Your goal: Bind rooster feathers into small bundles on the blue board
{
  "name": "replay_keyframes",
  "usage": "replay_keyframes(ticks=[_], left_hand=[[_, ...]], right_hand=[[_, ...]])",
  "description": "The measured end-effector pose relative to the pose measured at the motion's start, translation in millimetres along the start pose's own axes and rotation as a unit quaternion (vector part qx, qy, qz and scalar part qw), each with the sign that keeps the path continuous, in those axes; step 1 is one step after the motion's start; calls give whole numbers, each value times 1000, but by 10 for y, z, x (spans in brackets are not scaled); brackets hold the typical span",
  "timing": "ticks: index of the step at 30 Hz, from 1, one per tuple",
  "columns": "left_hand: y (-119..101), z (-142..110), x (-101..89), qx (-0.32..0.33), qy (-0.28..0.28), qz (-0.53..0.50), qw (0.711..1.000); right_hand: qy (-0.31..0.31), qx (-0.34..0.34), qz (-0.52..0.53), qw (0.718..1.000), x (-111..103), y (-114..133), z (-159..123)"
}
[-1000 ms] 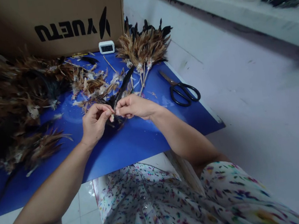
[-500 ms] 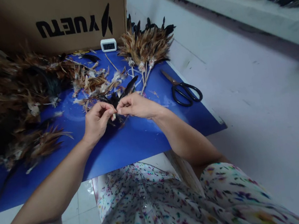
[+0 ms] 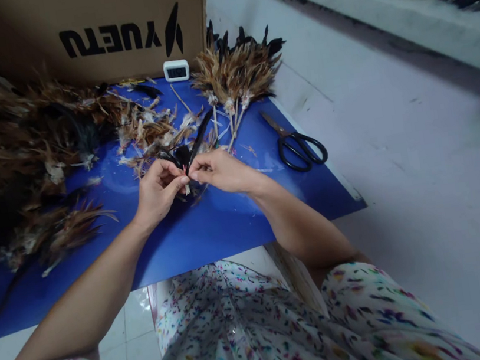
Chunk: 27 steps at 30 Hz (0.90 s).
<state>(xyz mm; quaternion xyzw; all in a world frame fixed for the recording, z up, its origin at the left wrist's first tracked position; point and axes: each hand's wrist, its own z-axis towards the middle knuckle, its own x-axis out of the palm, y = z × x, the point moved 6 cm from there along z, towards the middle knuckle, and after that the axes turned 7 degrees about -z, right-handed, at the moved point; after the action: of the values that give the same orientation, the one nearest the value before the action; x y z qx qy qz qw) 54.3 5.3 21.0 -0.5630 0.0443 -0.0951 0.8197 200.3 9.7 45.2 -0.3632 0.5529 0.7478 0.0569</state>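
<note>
Close together over the blue table (image 3: pixel 227 217), my two hands pinch at a small bundle of black feathers (image 3: pixel 203 130). My left hand (image 3: pixel 159 191) grips the bundle near its pale quill end, thumb against fingers. My right hand (image 3: pixel 218 171) is closed in a pinch at the same spot, its fingertips touching the bundle. A thin pink-red strand (image 3: pixel 184 169) shows between the fingertips. The dark plumes point away from me, partly hidden behind the fingers.
Brown and black feathers (image 3: pixel 35 119) heap at left, with loose ones (image 3: pixel 155 132) beyond my hands. Tied feather bunches on sticks (image 3: pixel 237 70) lie back right. Scissors (image 3: pixel 302 148) rest near the right edge. A white digital clock (image 3: pixel 176 71) stands before a cardboard box (image 3: pixel 130 4).
The pink-red strand now shows between my fingertips, and the black plume stands more upright. Both hands stay close together, moving only slightly.
</note>
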Motion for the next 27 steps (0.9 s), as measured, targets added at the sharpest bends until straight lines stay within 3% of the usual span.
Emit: replay_keyframes(ticks=[5, 9, 27], left_hand=[[28, -22, 11, -20, 10, 9, 1000], [48, -37, 31, -49, 6, 8, 999], [40, -64, 11, -85, -7, -8, 996]], right_hand=[[-33, -1, -67, 997, -62, 75, -47], [-25, -17, -118, 993, -76, 143, -77], [-33, -66, -268, 961, 63, 250, -100]])
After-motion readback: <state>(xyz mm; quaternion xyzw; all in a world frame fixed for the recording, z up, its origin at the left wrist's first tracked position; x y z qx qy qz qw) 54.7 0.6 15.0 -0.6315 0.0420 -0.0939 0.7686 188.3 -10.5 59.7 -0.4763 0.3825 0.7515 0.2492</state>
